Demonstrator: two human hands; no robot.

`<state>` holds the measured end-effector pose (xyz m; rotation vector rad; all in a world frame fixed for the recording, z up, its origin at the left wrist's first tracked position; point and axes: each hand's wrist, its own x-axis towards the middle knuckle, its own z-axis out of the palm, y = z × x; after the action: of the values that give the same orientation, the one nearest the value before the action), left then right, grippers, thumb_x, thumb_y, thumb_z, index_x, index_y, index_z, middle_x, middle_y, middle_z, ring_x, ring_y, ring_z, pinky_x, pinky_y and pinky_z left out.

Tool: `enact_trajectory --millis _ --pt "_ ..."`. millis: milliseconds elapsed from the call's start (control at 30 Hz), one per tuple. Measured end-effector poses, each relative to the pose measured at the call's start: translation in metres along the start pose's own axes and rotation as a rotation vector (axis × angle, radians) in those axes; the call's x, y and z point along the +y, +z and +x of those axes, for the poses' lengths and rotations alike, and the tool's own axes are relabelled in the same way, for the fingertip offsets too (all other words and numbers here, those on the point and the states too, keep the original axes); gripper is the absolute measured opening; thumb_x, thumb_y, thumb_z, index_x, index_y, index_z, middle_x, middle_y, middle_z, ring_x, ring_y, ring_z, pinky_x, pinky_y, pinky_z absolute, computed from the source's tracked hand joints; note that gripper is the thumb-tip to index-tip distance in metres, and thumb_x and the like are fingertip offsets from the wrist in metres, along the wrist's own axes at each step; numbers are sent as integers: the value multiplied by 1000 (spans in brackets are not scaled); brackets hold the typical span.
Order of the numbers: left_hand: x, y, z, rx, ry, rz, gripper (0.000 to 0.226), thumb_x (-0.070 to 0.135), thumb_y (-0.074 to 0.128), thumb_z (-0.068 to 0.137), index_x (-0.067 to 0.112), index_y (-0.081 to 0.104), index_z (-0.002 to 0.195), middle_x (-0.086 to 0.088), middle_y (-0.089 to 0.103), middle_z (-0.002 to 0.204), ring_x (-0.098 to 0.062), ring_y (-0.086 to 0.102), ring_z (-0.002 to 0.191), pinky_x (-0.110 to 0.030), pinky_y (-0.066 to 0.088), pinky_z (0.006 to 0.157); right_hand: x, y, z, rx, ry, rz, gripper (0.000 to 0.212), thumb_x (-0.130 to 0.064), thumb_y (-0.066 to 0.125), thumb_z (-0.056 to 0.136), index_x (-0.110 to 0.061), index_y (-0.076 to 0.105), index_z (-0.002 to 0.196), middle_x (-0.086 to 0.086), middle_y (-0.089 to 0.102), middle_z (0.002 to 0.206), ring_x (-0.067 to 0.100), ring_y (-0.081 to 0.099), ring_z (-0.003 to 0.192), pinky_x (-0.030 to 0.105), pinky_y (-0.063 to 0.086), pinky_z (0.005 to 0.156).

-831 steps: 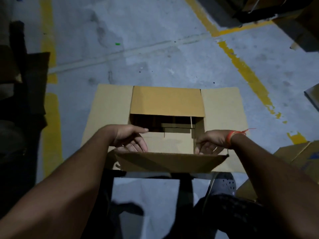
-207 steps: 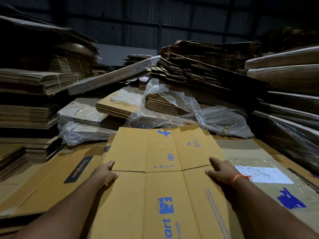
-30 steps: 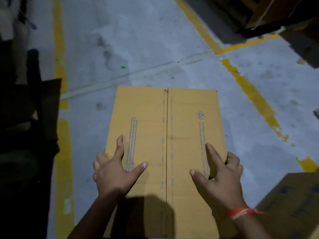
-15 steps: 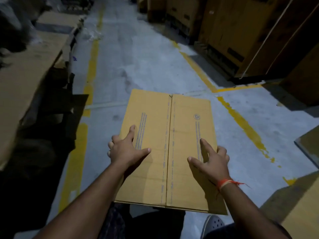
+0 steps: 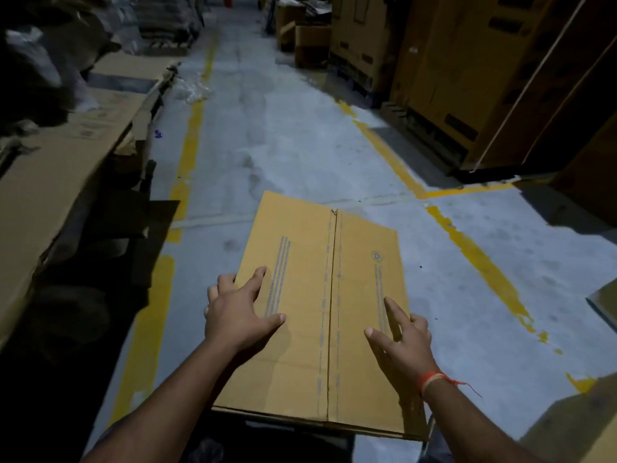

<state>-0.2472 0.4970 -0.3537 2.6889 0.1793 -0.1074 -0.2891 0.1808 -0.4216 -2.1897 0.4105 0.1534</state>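
Holding noted: cardboard box (image 5: 327, 295) fills the lower centre of the frame, apparently lifted off the floor (image 5: 283, 145), its long axis running up-frame. Left grip (image 5: 235, 315) clamps the left edge, thumb on top. Right grip (image 5: 405, 342) clamps the right edge, slightly lower in frame. The box lies between them, so any carry likely needs both.

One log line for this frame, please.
object: cardboard box, seam up | left grip: holds left edge, thumb on top | right grip: holds right edge, thumb on top
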Motion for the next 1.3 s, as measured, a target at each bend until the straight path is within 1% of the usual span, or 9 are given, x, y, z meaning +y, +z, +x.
enact_trajectory --millis 233,533,700,800,867,967,1067,1167,1300 --pt "14 21 34 -9 99 114 99 68 73 70 53 24 154 -2 25 145 -25 22 135 -42 41 107 39 43 53 -105 200 148 108 -89 65 55 -60 24 150 6 18 158 37 18 148 59 23 119" --pt "54 48 36 -18 231 -124 89 55 74 72 57 31 150 10 14 151 -16 18 141 -42 34 112 51 40 94 -14 431 23 80 -83 33 88 -50 10 157 15 12 164 41 15 148 62 17 119" --pt "87 59 32 -112 267 -295 90 64 60 78 64 9 152 19 7 155 -10 8 145 -47 21 116 15 24 87 -2 133 146 69 -68 37 97 -38 25 158 -2 23 166 21 20 152 44 17 122" --pt "96 75 27 -236 282 -289 73 74 43 92 63 3 153 25 1 159 -7 -1 148 -52 11 118 -13 7 63 42 -50 167 73 -76 35 93 -42 25 157 -9 23 165 12 19 152 42 17 124" --pt "100 88 23 -304 294 -203 64 73 33 96 63 4 152 20 -3 164 -13 -2 151 -54 13 117 -23 -7 46 47 -146 158 77 -80 37 89 -46 23 157 -13 20 166 5 15 152 39 16 125" --pt "98 107 20 -389 329 -63 67 71 37 96 59 6 154 8 -8 167 -24 -2 153 -54 17 114 -17 -29 25 -13 -210 45 74 -63 56 93 -53 17 155 -10 14 166 5 10 153 28 20 119" --pt "92 111 23 -343 145 -103 78 70 58 87 58 18 154 -4 -6 167 -33 4 152 -55 19 118 6 -49 13 -87 -202 -88 79 -41 70 91 -67 18 144 -2 13 167 6 17 150 24 25 113" --pt "68 104 41 -279 -123 -181 84 65 72 79 54 32 152 -12 0 165 -39 16 148 -51 25 119 31 -64 12 -66 -120 -110 78 -46 70 88 -78 18 137 3 27 161 14 30 147 35 33 114" --pt "23 100 65 -464 -247 -603 79 43 85 73 42 52 144 -8 34 155 -29 49 130 -37 48 106 42 -81 16 -51 -81 -75 71 -44 71 90 -69 27 140 -7 38 156 5 37 137 31 33 113"
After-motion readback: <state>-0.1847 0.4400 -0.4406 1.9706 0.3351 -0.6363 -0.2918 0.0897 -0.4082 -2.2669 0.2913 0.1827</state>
